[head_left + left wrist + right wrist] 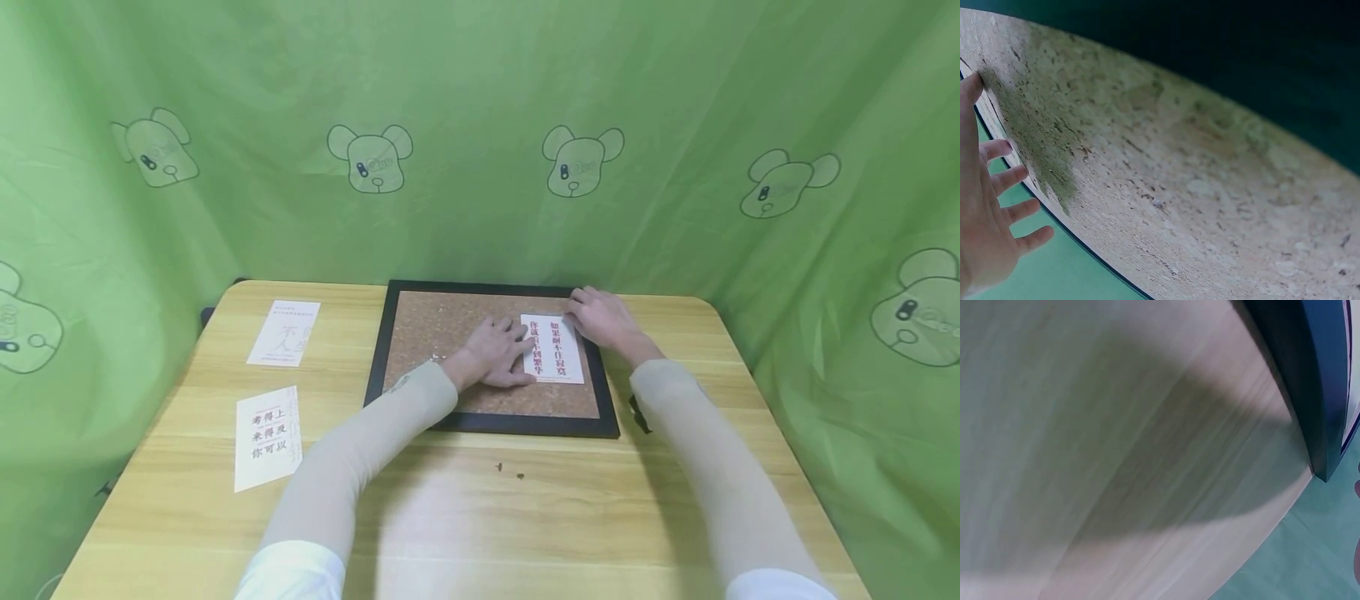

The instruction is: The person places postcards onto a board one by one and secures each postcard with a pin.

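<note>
A white card with red vertical lettering (553, 358) lies on the right part of a black-framed cork board (450, 325). My left hand (495, 354) rests at the card's left edge, its fingers spread apart. In the left wrist view, that hand's fingers (1022, 210) reach along the cork's far side. At the card's upper right corner, my right hand (603, 317) touches the edge with bent fingertips, overlapping the board's frame. Only slivers of its fingers (1357, 562) show at the right wrist view's border.
On the wooden table (585, 517), a pale printed card (283, 333) and a white card with dark lettering (268, 437) lie left of the board. Two small dark objects (499, 467) lie in front of it. A green curtain (480, 233) hangs behind the table and along its sides.
</note>
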`<state>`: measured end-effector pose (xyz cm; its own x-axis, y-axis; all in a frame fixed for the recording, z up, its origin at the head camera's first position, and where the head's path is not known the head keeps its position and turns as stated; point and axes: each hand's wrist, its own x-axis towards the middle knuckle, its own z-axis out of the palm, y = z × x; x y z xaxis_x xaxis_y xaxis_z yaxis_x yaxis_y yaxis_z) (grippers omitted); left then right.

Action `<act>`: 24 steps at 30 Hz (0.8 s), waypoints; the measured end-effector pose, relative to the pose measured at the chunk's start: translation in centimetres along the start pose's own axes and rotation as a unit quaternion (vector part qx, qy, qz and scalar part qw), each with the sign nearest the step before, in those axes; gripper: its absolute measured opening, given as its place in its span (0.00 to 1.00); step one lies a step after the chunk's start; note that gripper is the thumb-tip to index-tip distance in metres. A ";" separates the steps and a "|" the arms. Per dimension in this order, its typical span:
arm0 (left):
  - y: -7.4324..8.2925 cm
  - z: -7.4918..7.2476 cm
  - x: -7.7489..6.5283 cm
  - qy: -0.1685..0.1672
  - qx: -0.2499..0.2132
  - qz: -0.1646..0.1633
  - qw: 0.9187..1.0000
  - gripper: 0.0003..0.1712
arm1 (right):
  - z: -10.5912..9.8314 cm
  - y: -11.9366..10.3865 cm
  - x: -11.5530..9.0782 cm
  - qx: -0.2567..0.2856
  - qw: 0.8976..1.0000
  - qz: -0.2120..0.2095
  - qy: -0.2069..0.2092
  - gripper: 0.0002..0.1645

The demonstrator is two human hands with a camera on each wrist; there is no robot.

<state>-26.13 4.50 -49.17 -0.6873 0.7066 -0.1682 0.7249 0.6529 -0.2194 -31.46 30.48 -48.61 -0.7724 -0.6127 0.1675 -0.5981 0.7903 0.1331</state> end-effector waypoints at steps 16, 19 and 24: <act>0.1 0.0 0.0 -0.003 0.004 -0.005 1.000 0.48 | 1.0 0.2 -0.3 -0.017 1.000 0.001 -0.005 0.12; 0.0 0.0 0.0 -0.004 -0.001 -0.005 1.000 0.48 | 1.1 0.2 -0.3 -0.014 1.000 0.009 -0.012 0.13; 0.0 0.1 0.0 -0.003 0.002 -0.005 1.000 0.48 | 1.1 0.2 -0.3 -0.013 1.000 0.018 -0.022 0.14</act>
<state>-26.14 4.51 -49.29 -0.6949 0.6983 -0.1717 0.7177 0.6589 -0.2251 -31.57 30.84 -49.72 -0.8022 -0.5829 0.1292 -0.5647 0.8110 0.1528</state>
